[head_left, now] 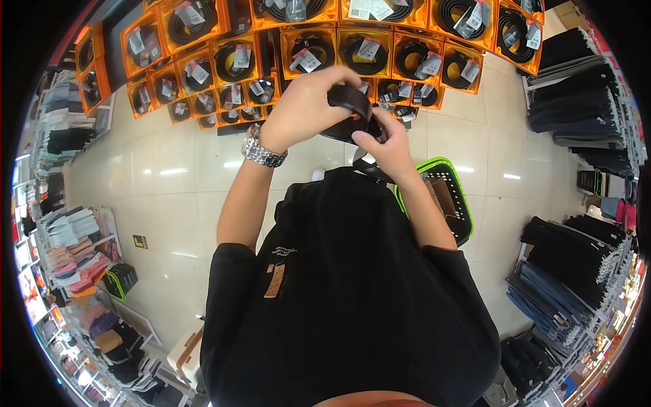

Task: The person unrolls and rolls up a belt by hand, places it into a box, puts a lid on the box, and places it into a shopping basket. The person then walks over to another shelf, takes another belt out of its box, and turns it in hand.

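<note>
A dark leather belt, partly coiled, is held up in front of my chest, before the display of belts. My left hand, with a metal watch on its wrist, grips the belt's upper loop. On the other side of the coil, my right hand pinches it between thumb and fingers. A dark strap end hangs below my right hand. The buckle cannot be made out. Close to my right forearm is a black basket with a green rim, with something brown inside.
Ahead stands an orange rack of compartments with coiled, tagged belts. Folded clothes line the left side; hanging dark trousers and jeans are on the right. Another basket sits on the tiled floor at left.
</note>
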The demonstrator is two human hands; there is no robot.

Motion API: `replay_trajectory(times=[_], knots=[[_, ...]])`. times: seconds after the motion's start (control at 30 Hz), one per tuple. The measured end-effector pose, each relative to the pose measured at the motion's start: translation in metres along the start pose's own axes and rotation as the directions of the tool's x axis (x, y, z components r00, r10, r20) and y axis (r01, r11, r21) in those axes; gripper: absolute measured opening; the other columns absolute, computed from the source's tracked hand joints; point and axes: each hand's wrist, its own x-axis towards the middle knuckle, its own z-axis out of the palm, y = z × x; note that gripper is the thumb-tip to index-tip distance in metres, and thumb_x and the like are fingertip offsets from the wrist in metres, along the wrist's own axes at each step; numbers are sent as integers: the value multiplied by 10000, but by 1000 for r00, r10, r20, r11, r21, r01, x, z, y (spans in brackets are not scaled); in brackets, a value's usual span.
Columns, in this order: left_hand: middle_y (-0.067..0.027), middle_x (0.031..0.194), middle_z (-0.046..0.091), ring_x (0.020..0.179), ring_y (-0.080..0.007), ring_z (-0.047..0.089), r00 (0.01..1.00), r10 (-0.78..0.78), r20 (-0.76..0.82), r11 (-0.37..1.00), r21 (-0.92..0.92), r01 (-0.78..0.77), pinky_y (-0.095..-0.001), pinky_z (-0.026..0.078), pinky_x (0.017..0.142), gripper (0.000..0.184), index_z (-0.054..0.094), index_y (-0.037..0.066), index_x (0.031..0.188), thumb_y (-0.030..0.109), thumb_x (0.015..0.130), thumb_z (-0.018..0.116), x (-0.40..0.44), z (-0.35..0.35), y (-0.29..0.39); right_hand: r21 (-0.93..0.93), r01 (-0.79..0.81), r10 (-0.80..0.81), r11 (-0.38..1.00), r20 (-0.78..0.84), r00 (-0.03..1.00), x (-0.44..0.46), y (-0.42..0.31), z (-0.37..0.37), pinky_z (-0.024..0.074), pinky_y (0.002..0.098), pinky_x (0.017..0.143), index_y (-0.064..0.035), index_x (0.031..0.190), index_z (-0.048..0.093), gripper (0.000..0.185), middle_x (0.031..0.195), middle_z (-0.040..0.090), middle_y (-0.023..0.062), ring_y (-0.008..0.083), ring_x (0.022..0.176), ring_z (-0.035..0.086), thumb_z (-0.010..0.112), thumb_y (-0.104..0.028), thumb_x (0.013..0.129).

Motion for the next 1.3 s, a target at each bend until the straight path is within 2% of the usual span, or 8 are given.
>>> replay_trajectory(times=[0.13, 0.3, 0.47, 0.7, 0.9, 0.97, 1.1, 1.3], knots=[[-110, 1139, 602, 1070, -193, 585, 986, -111, -124, 899, -435, 46, -309, 458, 925, 600, 436, 34, 1316, 108, 793, 721, -3, 14, -16, 214, 69, -30, 974, -179, 983, 2, 2, -3, 455, 207, 719, 5, 1097, 564, 325, 934, 598, 20, 68, 816, 550, 679, -103, 813], [-136, 1196, 590, 1147, -244, 556, 980, -199, -9, -77, -997, -25, -382, 434, 1000, 340, 504, -13, 1231, 73, 910, 575, -9, 60, -31, 261, 135, -69, 956, -247, 966, 10, 14, 5, 403, 161, 567, -4, 1087, 557, 315, 906, 588, -6, 9, 690, 501, 687, -140, 835], [27, 681, 380, 636, -105, 405, 868, -488, -95, -22, -993, -120, -327, 479, 726, 91, 511, 66, 835, 75, 926, 511, 3, 75, -28, 194, 74, -45, 978, -152, 987, 8, 13, 9, 427, 187, 669, -5, 1101, 546, 367, 940, 570, 0, 31, 803, 515, 731, -145, 816], [15, 606, 398, 549, -108, 382, 778, -574, -256, 204, -965, -167, -304, 454, 599, 77, 552, 32, 840, 29, 864, 479, 5, 32, -20, 16, -124, 122, 992, 99, 988, 12, 19, -9, 412, 198, 651, -26, 1068, 576, 373, 914, 546, -45, 29, 745, 462, 767, -194, 796], [-56, 820, 654, 691, -94, 585, 875, -307, -374, 753, -658, -17, -253, 463, 611, 232, 612, 3, 962, -108, 770, 545, -5, 1, -39, -121, -163, 175, 979, 96, 980, 5, 21, -36, 351, 176, 553, -59, 1056, 637, 324, 923, 602, -41, 11, 622, 426, 712, -257, 811], [-38, 807, 652, 719, -110, 613, 945, -51, -324, 962, -268, -40, -259, 484, 649, 217, 637, 13, 936, -69, 740, 592, -5, 2, -49, -65, -207, 212, 976, 85, 973, 3, 13, -41, 404, 178, 602, -60, 1105, 618, 343, 971, 605, -27, 16, 682, 487, 699, -242, 826], [-127, 791, 650, 744, -300, 637, 987, 105, -120, 994, 36, -101, -336, 496, 663, 219, 649, 50, 890, 39, 671, 656, -2, 11, -36, -22, -32, 34, 999, 92, 995, 6, 5, -30, 440, 194, 702, -42, 1182, 564, 451, 1038, 598, 12, 51, 850, 530, 751, -184, 797], [-111, 817, 656, 790, -314, 632, 982, 186, -33, 953, 248, -172, -388, 510, 700, 305, 628, 73, 973, 90, 671, 670, -2, 13, -12, -73, -12, 16, 997, 60, 998, 1, 2, -8, 441, 248, 845, 15, 1190, 527, 509, 1059, 589, 54, 97, 963, 542, 773, -90, 756]])
